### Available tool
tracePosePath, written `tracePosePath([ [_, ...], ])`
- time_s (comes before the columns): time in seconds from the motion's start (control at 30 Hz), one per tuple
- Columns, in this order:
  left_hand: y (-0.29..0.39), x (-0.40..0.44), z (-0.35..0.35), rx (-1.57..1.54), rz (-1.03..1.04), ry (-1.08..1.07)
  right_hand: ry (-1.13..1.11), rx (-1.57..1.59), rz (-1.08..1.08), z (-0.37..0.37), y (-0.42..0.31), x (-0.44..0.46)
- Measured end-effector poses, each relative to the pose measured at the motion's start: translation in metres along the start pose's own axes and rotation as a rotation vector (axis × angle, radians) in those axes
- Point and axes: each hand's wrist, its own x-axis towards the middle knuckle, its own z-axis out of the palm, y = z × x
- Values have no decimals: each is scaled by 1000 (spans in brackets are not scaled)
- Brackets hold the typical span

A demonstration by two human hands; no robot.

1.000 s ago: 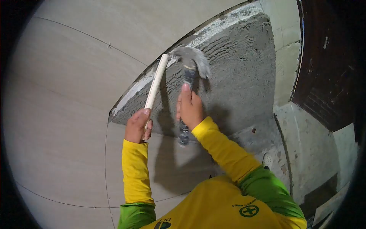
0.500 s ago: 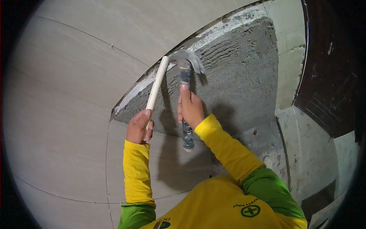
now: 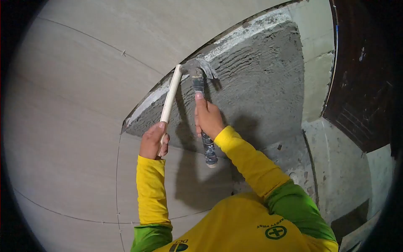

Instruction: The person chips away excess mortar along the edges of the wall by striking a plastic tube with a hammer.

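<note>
A pale wooden stick (image 3: 170, 94) slants upward from my left hand (image 3: 153, 140), whose fingers are closed round its lower end. My right hand (image 3: 207, 115) grips a claw hammer (image 3: 197, 82) by its dark, mortar-stained handle, thumb along the top. The hammer's head is at the stick's upper end, touching it or very close. Both tools are above grey ridged mortar (image 3: 264, 80), near the edge of a large beige tile (image 3: 75, 84).
White residue (image 3: 252, 33) lines the mortar's upper edge. Thin joints with small spacers (image 3: 123, 53) run between the tiles. At the right are a dark brown panel (image 3: 357, 84) and a pale, worn surface (image 3: 344, 155).
The hammer head has swung left to the stick's top, and the handle's lower end has moved right. The stick has shifted only slightly. Both hands keep their holds.
</note>
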Motion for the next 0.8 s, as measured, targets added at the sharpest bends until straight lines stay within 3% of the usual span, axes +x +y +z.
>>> tracePosePath([
  [0.1,1,0,1,-6,-9,20,153,129,-204,12,9,-6],
  [0.23,0,-3,0,26,1,30,-15,9,14,7,6,2],
  [0.47,-5,0,-2,-4,16,8,120,60,-176,15,9,-2],
  [0.53,-2,-2,-1,14,5,15,1,-32,41,5,-7,-1],
  [0.67,-5,2,-3,6,-1,24,121,154,-198,19,19,-2],
  [0.73,-6,1,-4,3,9,21,103,150,-183,19,17,2],
  [0.8,-7,1,-5,6,19,14,3,-6,1,9,8,4],
])
